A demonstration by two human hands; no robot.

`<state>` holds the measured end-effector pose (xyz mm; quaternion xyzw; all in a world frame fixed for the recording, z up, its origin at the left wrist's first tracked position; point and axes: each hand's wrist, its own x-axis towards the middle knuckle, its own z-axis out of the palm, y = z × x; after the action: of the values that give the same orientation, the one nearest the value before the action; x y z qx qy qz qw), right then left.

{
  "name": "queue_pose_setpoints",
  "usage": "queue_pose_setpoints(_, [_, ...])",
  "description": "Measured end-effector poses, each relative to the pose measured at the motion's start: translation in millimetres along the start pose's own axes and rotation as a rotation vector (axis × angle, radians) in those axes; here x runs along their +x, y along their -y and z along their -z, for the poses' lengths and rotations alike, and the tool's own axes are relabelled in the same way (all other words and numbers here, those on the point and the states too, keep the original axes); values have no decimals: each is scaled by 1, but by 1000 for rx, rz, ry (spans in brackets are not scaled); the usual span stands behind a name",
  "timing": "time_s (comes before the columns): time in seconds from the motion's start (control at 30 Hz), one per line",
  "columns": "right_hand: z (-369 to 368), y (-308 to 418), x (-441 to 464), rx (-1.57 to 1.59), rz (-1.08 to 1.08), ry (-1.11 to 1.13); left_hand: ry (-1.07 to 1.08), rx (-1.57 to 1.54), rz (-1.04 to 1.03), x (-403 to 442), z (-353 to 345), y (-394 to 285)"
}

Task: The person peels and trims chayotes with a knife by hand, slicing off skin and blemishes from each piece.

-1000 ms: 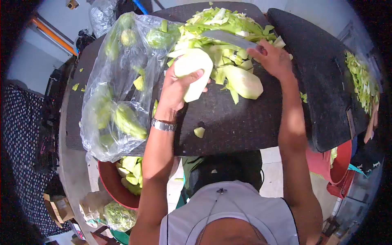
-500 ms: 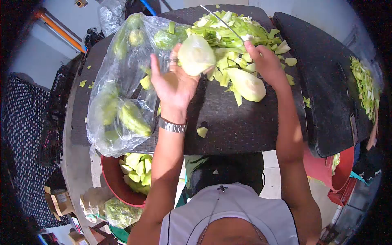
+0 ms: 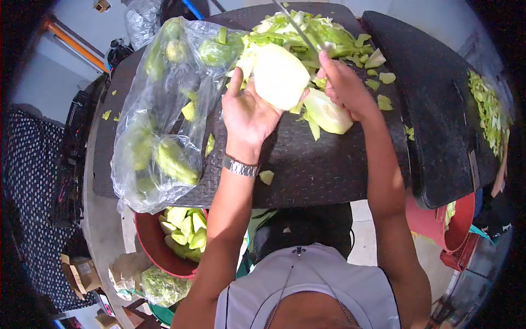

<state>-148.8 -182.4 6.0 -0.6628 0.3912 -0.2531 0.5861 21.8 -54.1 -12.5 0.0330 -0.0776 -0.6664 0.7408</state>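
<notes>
My left hand (image 3: 249, 116), a metal watch on its wrist, cups a peeled, pale green papaya half (image 3: 281, 77) above the table. Bright light washes out the upper face of this piece. In my right hand (image 3: 348, 88) is a knife (image 3: 300, 32), its blade slanting up and left, apart from the fruit. A second peeled half (image 3: 330, 114) lies on the dark table just below and left of my right hand. Behind both hands spreads a heap of green peelings (image 3: 334, 35).
A clear plastic bag (image 3: 129, 123) with unpeeled green fruits lies at the table's left. Below stands a red tub (image 3: 145, 233) of peeled pieces. On the right are a folded black table (image 3: 433, 126), more green shreds (image 3: 485, 109) and another red tub (image 3: 438, 230).
My left hand has moved right with the papaya half, turning it so its rounded side faces up. My right hand has shifted slightly left, and the knife stands steeper.
</notes>
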Motion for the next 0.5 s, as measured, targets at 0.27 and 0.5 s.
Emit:
queue_pose_setpoints(0.27, [-4,22,-49,-79,157,18,-86,331,-39,5,7,0])
queue_pose_setpoints(0.5, [-20,-8,-122,123,-42,75,-156,387,-206,3,-1,13])
